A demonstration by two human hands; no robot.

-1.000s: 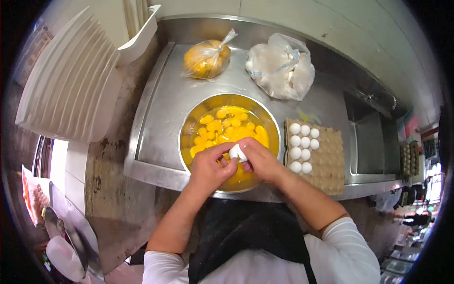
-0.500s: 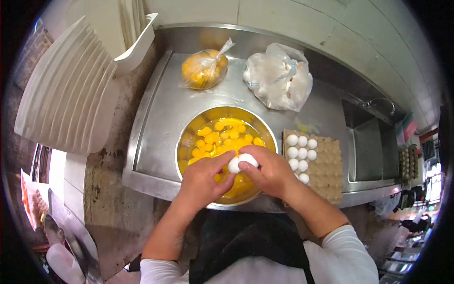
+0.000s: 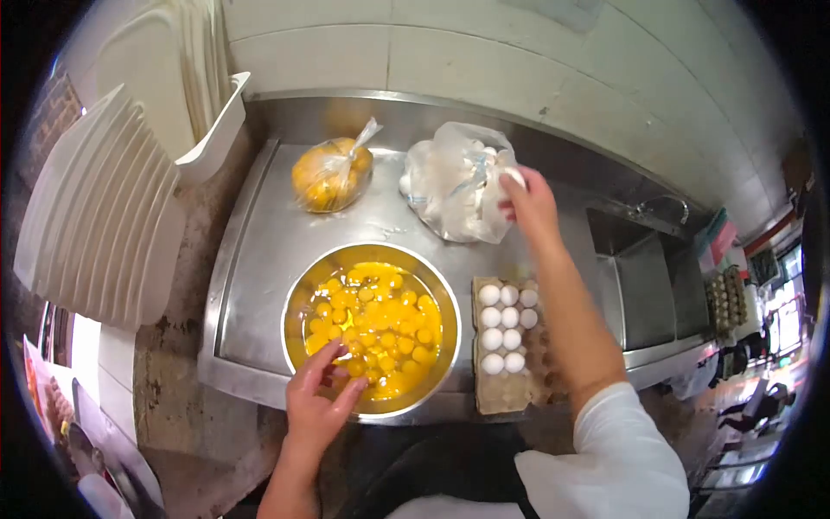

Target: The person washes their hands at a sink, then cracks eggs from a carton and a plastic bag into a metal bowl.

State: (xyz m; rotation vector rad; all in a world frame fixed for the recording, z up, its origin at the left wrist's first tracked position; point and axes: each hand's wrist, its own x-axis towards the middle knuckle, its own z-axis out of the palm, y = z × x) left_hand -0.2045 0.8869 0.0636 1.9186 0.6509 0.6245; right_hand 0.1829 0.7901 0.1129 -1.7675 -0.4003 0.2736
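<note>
My right hand (image 3: 529, 203) is at the right side of a clear plastic bag (image 3: 450, 195) of white eggshells, its fingers closed on a white eggshell (image 3: 513, 176). Part of that shell is hidden by the fingers. Over the near left rim of a large steel bowl (image 3: 452, 303), my left hand (image 3: 318, 402) hangs with fingers apart and nothing in it. Many raw egg yolks (image 3: 380, 316) float in clear egg white inside the bowl. Right of it, a cardboard egg tray (image 3: 506, 398) carries several whole white eggs (image 3: 491, 317); my right forearm covers part of the tray.
A tied plastic bag with orange-yellow contents (image 3: 331, 177) stands at the back left of the steel counter (image 3: 246, 311). White plastic trays (image 3: 108, 216) are stacked at far left. A sink (image 3: 635, 285) lies at right, with more egg trays (image 3: 726, 303) beyond it.
My hands have parted from the egg over the bowl. The right one has moved up and right to the shell bag with the eggshell; the left stays near the bowl, now open. The view has shifted.
</note>
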